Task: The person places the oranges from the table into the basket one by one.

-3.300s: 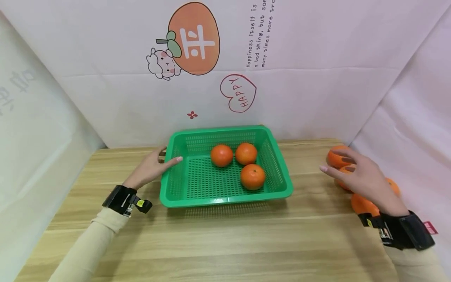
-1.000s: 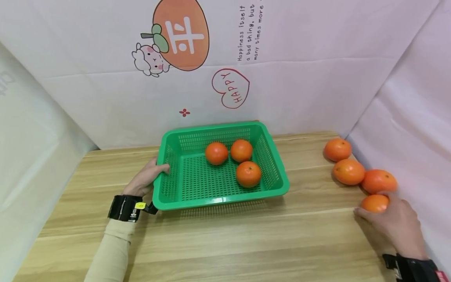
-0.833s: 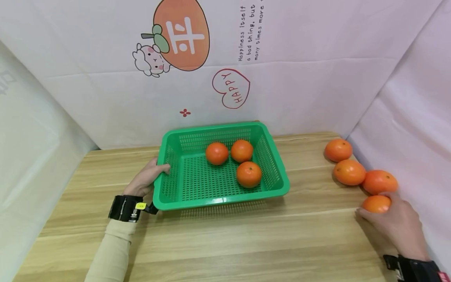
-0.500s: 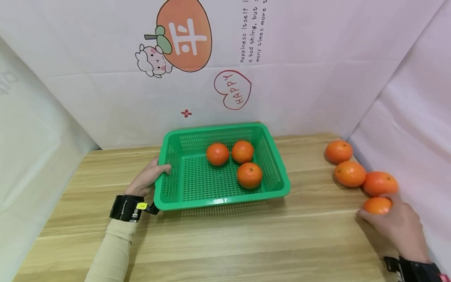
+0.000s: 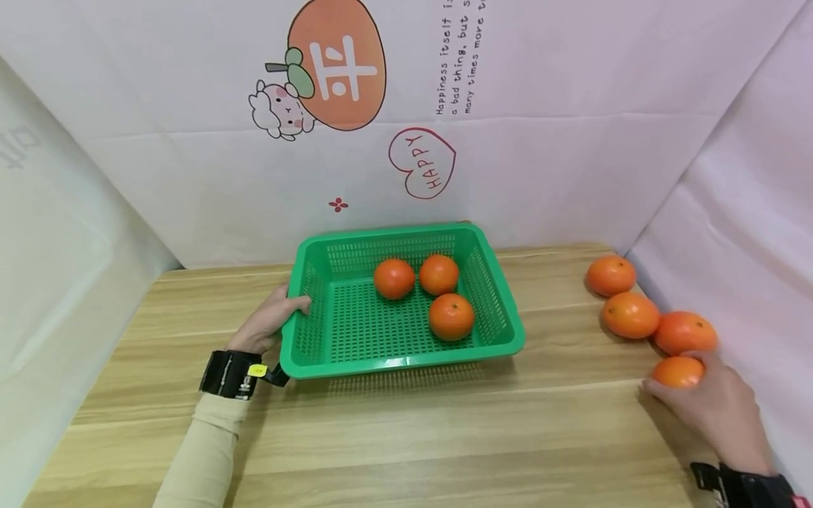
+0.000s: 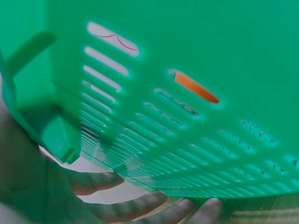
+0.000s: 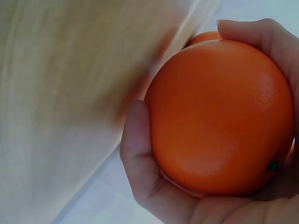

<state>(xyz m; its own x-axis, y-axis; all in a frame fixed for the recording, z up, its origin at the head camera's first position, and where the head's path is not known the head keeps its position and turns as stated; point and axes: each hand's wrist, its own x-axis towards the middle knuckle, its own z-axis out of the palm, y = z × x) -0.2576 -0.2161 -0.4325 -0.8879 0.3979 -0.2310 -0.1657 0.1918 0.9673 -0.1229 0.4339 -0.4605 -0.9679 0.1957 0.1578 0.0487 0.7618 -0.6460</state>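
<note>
Glossy green plastic basket [image 5: 400,363]

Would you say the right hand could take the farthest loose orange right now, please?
Probably not: the right hand grips the nearest loose orange, so it seems too full to take another.

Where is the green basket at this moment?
In the head view, the green basket is near the middle, in front of the white cloth, its left end held by the left grip, with four orange fruits off to its right.

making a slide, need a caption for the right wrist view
Right hand gripping an orange fruit, another fruit peeking out behind it, the tabletop blurred alongside.
</note>
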